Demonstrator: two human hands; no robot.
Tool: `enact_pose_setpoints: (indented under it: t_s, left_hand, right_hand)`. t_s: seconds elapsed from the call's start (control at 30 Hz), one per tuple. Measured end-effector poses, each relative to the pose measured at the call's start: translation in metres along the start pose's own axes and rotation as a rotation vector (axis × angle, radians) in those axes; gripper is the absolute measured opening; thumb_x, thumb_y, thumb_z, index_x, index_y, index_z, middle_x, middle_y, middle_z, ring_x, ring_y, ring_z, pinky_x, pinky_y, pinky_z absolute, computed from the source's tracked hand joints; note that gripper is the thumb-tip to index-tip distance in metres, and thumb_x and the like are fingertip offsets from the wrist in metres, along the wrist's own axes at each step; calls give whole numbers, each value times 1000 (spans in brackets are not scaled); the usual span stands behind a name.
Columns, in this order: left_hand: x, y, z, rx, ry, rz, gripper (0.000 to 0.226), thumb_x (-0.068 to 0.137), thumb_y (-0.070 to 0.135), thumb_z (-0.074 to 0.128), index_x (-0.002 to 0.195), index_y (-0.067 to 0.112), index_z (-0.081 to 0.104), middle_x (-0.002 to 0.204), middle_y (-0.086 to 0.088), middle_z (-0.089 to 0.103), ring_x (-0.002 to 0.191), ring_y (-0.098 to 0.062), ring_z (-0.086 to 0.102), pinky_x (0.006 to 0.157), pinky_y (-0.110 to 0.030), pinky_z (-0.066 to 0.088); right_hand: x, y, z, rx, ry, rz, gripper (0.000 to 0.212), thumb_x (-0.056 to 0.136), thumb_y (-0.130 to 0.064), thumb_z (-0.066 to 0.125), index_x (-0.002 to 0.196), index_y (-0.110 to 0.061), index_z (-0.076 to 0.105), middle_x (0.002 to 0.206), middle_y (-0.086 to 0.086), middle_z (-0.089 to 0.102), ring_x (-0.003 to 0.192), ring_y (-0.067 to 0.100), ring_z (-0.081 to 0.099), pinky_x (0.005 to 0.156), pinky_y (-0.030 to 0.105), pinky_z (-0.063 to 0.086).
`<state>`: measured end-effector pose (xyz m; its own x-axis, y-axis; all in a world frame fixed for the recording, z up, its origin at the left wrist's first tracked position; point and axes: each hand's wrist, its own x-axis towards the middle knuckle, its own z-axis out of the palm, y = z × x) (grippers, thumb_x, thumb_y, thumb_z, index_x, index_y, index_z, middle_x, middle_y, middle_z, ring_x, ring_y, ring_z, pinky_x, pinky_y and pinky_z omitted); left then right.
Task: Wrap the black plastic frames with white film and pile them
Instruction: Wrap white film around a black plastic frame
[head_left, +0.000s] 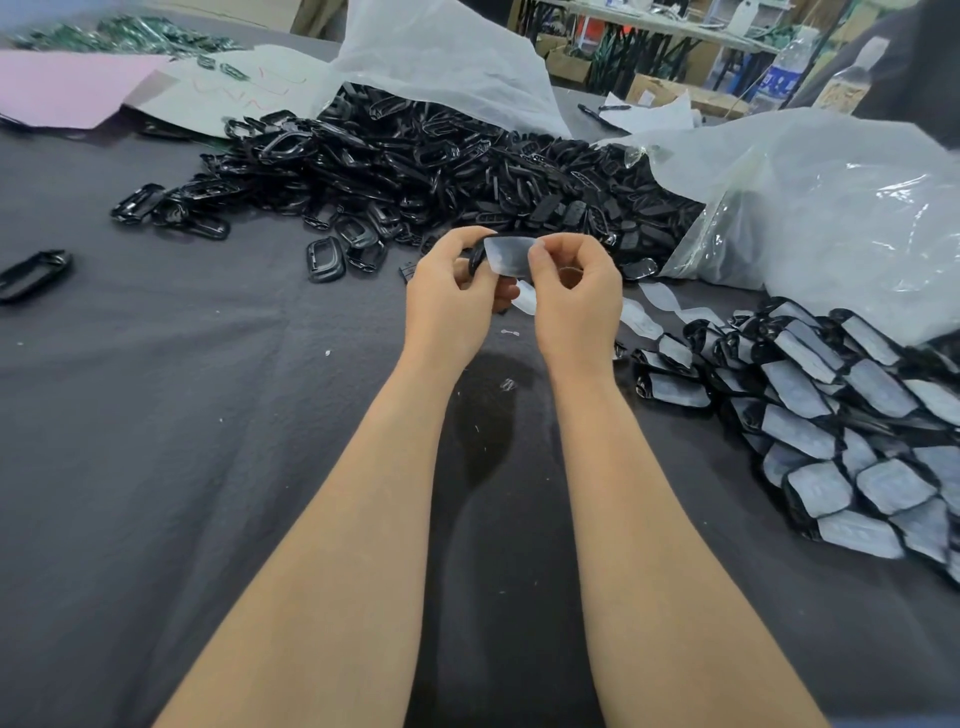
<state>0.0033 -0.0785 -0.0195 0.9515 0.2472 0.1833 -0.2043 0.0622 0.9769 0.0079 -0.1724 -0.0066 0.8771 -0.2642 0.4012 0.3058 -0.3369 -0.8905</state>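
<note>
Bare forearms reach out over the dark worktop (208, 415), where the left hand (449, 301) grips a black frame (475, 261) and the right hand (576, 296) pinches the white film (506, 254) laid across it. Behind the hands lies a heap of unwrapped frames (441, 171), and wrapped frames (831, 415) are piled at the right.

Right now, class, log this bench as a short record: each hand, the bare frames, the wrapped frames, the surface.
left: the left hand grips one black frame
right: the right hand pinches white film against that frame
unwrapped: heap of bare frames farther back, at the mouth of a plastic bag
wrapped: pile of filmed frames at the person's right
surface: dark cloth
</note>
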Motion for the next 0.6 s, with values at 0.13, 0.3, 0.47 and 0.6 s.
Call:
enact_pose_setpoints:
  t_s: [0.13, 0.3, 0.47, 0.6]
  left_hand:
    - [-1, 1, 1, -3, -8, 7, 21, 95, 3, 52, 109, 17, 58, 82, -6, 70, 69, -8, 68, 72, -26, 59]
    - [-2, 2, 3, -12, -24, 5, 20, 96, 3, 52, 109, 16, 57, 81, -7, 69, 69, -8, 68, 71, -24, 58]
    - [-3, 3, 3, -8, -32, 12, 20, 96, 3, 51, 107, 19, 57, 81, -6, 69, 69, -8, 68, 69, -22, 58]
    - [-2, 3, 2, -8, -29, 4, 20, 96, 4, 52, 108, 18, 57, 86, -10, 70, 73, -12, 69, 73, -28, 59]
  right_hand:
    - [-1, 0, 1, 32, 28, -7, 6, 92, -8, 57, 89, -13, 59, 79, -10, 57, 74, 3, 53, 71, 11, 42]
    - [-2, 1, 2, 58, 64, -9, 7, 91, -6, 58, 89, -13, 55, 78, -8, 55, 74, 8, 53, 69, 13, 42]
    - [-2, 2, 2, 110, 85, 28, 13, 91, -8, 59, 96, -15, 49, 79, -7, 55, 74, 6, 55, 73, 16, 46]
    - [3, 3, 1, 233, 35, 182, 15, 91, -9, 60, 101, -15, 51, 86, -3, 59, 79, 10, 59, 80, 27, 53]
